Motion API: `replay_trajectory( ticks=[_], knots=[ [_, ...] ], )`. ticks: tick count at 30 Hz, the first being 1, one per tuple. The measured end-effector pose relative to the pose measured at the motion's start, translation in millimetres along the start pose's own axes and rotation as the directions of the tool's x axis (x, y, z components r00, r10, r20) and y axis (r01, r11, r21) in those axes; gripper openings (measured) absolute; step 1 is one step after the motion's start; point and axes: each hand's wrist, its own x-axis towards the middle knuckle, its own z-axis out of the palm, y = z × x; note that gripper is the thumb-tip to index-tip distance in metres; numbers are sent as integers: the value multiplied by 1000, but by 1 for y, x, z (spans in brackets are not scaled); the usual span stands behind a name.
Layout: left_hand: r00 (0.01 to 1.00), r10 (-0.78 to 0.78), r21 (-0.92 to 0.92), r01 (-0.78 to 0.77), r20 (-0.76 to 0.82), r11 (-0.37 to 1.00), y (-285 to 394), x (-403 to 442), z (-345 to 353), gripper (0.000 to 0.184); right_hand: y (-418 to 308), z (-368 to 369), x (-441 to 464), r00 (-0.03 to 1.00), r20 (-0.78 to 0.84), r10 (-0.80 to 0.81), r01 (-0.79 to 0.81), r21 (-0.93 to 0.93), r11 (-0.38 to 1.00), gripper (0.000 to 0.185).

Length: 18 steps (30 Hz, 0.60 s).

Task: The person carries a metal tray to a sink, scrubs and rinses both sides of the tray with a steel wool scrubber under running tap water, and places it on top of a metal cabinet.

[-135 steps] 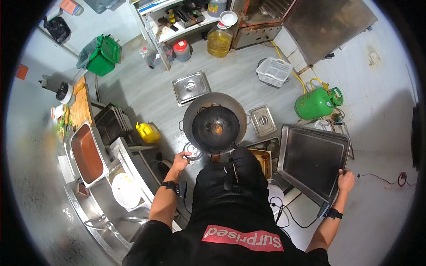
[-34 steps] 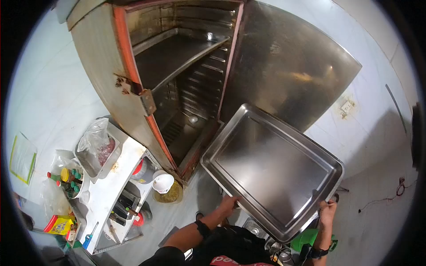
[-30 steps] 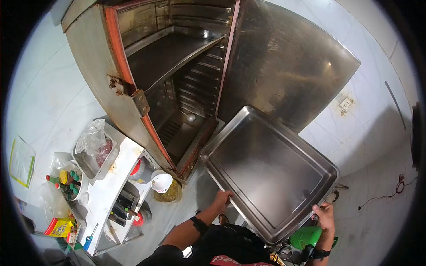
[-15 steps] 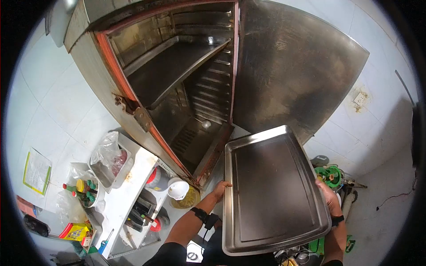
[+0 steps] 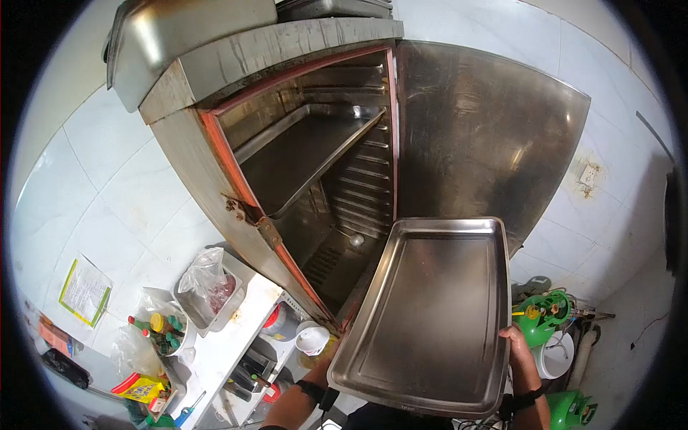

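Observation:
A shallow metal baking tray (image 5: pixel 430 315) is held up in front of me, tilted, its inside facing me. My right hand (image 5: pixel 517 345) grips its right rim, with the thumb over the edge. At the left rim is my left hand (image 5: pixel 324 368), mostly hidden behind the tray, so its fingers hardly show. Beyond it stands a tall steel cabinet (image 5: pixel 172 154) with its door (image 5: pixel 487 136) swung wide to the right. Inside, another tray (image 5: pixel 308 147) rests on an upper rack, and a ladle (image 5: pixel 356 239) lies on the cabinet floor.
Left of the cabinet, a white shelf table (image 5: pixel 247 304) carries a metal pan (image 5: pixel 233 304) with a plastic bag and a tub of bottles (image 5: pixel 188 344). Green gas cylinders (image 5: pixel 534 330) and a white bucket (image 5: pixel 555 358) stand at the right. Deep pans (image 5: pixel 193 36) sit atop the cabinet.
The view has tipped upward, bringing the cabinet top and its pans into sight. The held tray has turned slightly, its far end now leaning right and its left rim covering more of my left hand.

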Motion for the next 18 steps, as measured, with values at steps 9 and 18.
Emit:
replay_trajectory(
  ticks=[9,18],
  knots=[
    [983,-184,-21,184,29,983,-119,-11,-148,49,40,20,42,992,-102,-71,94,230,969,28],
    [990,-127,23,129,-66,991,-87,-80,-121,50,-53,34,25,986,-87,-145,167,374,912,34]
  ],
)
